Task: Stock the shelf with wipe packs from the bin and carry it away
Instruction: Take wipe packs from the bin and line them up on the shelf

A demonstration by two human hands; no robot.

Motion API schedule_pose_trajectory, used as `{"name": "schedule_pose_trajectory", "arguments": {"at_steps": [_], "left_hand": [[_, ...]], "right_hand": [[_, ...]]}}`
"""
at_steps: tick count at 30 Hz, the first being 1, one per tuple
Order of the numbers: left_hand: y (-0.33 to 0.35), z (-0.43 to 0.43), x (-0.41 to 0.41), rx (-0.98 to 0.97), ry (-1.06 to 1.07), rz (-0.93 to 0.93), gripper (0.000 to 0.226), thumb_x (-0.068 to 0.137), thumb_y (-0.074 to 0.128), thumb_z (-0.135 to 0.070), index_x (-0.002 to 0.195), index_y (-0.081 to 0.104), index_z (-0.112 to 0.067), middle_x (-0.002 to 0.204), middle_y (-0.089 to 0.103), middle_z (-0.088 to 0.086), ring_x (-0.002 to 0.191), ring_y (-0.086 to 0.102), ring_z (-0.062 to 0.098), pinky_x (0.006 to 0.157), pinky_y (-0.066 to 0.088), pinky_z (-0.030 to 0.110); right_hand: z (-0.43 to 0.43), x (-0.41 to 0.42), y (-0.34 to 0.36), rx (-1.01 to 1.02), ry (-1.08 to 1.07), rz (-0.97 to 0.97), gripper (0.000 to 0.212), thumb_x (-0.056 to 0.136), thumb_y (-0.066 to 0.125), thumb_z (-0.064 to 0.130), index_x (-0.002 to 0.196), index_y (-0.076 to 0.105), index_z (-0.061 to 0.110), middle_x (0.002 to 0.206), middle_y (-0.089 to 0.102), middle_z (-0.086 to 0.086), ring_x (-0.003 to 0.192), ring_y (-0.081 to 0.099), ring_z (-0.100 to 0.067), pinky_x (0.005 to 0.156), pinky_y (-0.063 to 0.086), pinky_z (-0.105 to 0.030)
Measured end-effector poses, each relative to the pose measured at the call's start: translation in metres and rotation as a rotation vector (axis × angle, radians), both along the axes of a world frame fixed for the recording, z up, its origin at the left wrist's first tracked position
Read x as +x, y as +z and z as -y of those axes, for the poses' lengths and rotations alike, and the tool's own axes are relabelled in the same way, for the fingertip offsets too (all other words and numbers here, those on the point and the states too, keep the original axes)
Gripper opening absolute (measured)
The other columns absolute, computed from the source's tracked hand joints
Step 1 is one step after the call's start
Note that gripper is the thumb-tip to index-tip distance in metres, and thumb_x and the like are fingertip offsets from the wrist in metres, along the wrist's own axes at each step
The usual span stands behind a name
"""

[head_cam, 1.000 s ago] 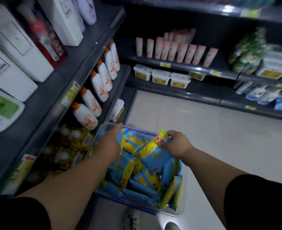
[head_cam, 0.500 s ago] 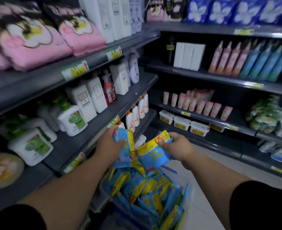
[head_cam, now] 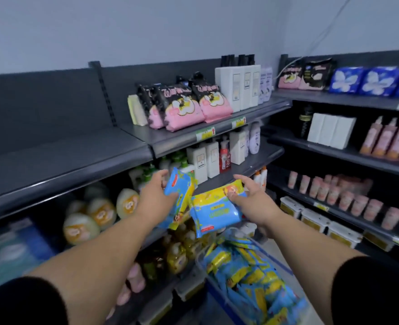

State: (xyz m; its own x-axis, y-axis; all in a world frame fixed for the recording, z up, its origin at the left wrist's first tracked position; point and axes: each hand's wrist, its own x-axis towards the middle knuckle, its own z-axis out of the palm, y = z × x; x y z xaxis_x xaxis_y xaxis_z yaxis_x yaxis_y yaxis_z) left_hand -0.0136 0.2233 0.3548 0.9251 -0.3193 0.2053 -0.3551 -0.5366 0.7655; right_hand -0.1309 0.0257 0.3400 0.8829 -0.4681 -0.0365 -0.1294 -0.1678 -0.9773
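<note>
Left hand grips one blue-and-yellow wipe pack upright, while my right hand pinches a second wipe pack lying flat. I hold both above the bin of packs, beside the gray shelf.

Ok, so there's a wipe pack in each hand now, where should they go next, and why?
Probably lift both up onto the bare stretch of the top shelf, left of the pink packs. The left hand grips the left wipe pack and the right hand grips the right wipe pack, both above the bin. The shelves below look full.
</note>
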Motion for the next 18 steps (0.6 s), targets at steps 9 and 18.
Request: {"name": "schedule_pose_trajectory", "arguments": {"at_steps": [9, 18], "left_hand": [[0.060, -0.216, -0.019, -0.078, 0.146, 0.109, 0.044, 0.081, 0.067, -0.011, 0.119, 0.055, -0.027, 0.093, 0.067, -0.003, 0.084, 0.063, 0.016, 0.075, 0.049, 0.030], [0.096, -0.457, -0.045, -0.251, 0.417, 0.107, 0.052, 0.081, 0.068, -0.015, 0.122, 0.047, -0.040, 0.092, 0.067, -0.001, 0.084, 0.066, 0.016, 0.079, 0.055, 0.037]], "right_hand": [[-0.194, 0.047, 0.048, 0.020, 0.050, 0.258, 0.032, 0.089, 0.066, 0.029, 0.117, 0.050, 0.024, 0.118, 0.061, -0.006, 0.105, 0.061, -0.023, 0.088, 0.052, -0.041], [-0.448, 0.068, 0.089, 0.476, 0.032, 0.446, 0.016, 0.091, 0.064, 0.021, 0.092, 0.049, 0.027, 0.097, 0.064, 0.001, 0.081, 0.064, -0.017, 0.064, 0.052, -0.030]]}}
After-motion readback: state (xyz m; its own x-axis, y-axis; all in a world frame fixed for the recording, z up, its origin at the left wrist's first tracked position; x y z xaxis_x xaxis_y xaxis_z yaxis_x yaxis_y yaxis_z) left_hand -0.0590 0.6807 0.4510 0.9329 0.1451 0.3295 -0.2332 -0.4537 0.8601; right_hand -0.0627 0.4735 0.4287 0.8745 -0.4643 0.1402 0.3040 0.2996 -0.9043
